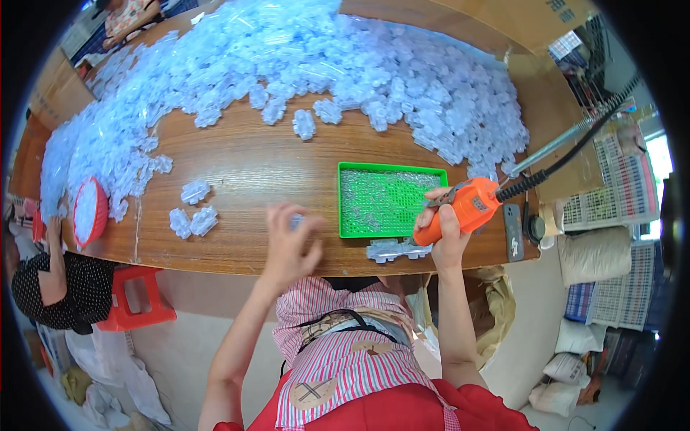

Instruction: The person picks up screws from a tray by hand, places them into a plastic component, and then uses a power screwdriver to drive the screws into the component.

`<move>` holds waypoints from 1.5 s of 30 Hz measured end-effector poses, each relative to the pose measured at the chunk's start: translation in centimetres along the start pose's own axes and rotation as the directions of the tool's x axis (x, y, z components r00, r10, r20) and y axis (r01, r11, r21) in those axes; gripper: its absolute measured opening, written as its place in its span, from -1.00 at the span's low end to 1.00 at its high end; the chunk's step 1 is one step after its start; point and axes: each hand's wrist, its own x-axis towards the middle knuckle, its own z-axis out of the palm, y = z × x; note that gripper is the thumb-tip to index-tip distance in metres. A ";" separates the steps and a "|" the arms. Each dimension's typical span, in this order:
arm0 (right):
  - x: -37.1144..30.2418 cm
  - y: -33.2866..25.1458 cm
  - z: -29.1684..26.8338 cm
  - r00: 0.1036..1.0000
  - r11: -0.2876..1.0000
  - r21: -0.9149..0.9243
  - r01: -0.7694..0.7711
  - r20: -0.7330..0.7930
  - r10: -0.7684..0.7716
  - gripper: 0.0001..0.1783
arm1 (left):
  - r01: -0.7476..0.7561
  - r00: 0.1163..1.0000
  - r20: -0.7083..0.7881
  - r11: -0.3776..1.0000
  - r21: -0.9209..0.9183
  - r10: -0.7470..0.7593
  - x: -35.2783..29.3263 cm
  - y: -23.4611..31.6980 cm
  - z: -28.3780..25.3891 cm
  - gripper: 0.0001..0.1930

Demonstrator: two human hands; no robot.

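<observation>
My right hand [448, 241] grips an orange electric screwdriver [474, 203], held over the tray's right front corner. Below its tip, clear plastic parts [388, 250] lie at the table's front edge. The green tray [392, 167] holds many small metal pieces, probably screws. My left hand [287, 243] is blurred by motion above the table, left of the tray, its fingers curved and apart. A bluish clear piece [295, 221] shows behind those fingers; it seems to lie on the table rather than in the hand.
A big heap of clear plastic parts [273, 50] covers the table's back. Several loose ones [194, 191] lie at left. Beside a red basket [92, 212] sits another person [61, 284]. A phone [513, 231] rests at right; a cable [553, 167] runs from the screwdriver.
</observation>
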 end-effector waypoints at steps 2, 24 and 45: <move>-0.1 0.1 0.2 0.998 1.000 0.014 0.017 -0.060 -0.016 -0.72 | -0.169 0.986 -0.004 0.985 -0.041 0.169 0.1 2.4 2.9 -0.59; -5.5 3.1 4.7 0.991 0.996 0.047 -0.079 0.109 0.074 -0.09 | 0.080 0.990 0.135 0.966 -0.244 -0.048 -5.5 2.6 3.0 -0.45; -5.8 6.7 6.1 0.928 0.983 0.133 0.124 0.335 -0.162 -0.28 | 0.148 0.988 0.088 0.916 -0.372 -0.124 -5.9 1.5 3.8 -0.39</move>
